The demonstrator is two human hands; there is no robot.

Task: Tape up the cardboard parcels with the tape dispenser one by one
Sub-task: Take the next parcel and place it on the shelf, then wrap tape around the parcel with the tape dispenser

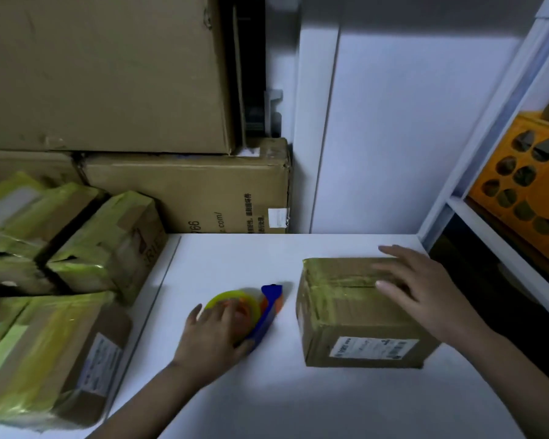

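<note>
Two hands out, left hand (217,327) gripping tape dispenser (251,308), right hand (425,289) flat-fingered on parcel (346,312)

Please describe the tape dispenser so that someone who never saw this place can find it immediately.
Look at the white table in front of the stacked cardboard boxes. The tape dispenser lies on it, just left of the single parcel, with the left hand on it. It is the only blue thing there, carrying a roll of yellowish tape.
</note>
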